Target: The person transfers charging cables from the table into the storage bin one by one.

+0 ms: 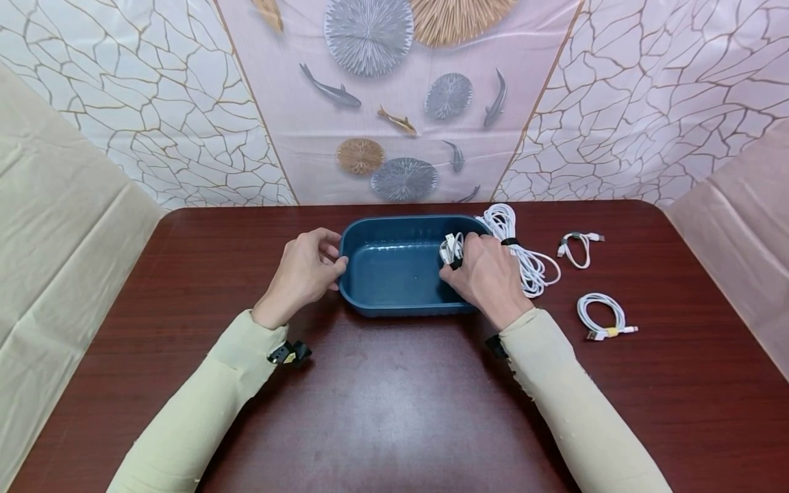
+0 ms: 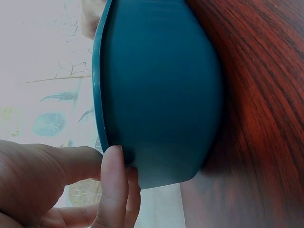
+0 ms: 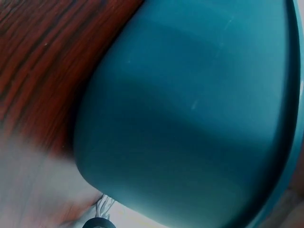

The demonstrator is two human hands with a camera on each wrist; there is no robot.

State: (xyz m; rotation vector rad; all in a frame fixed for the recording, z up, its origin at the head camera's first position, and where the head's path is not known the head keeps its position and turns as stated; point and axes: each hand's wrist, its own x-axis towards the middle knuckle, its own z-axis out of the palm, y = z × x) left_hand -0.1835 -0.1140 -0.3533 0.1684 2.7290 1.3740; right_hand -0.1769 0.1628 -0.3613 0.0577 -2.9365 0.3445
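Note:
A dark blue oblong plastic bin [image 1: 388, 281] stands on the table. My left hand [image 1: 305, 270] is at its left end; in the left wrist view, the thumb and fingertips [image 2: 114, 175] pinch the rim. Reaching over the right end, my right hand [image 1: 490, 274] is inside the bin, its fingers curled around a small bundled white cable [image 1: 451, 248] with a black tie. Part of that bundle is hidden behind the hand. The right wrist view mostly shows the bin's outer wall [image 3: 180, 104], so the right fingers are out of sight there.
Just right of the bin lies a long white cable bundle [image 1: 533, 270] with a black strap. Farther right are a small looped white cable [image 1: 585, 253] and a coiled white cable [image 1: 600, 301] with a yellow tie. Patterned cloth [image 1: 382, 103] hangs behind the brown table [image 1: 382, 404].

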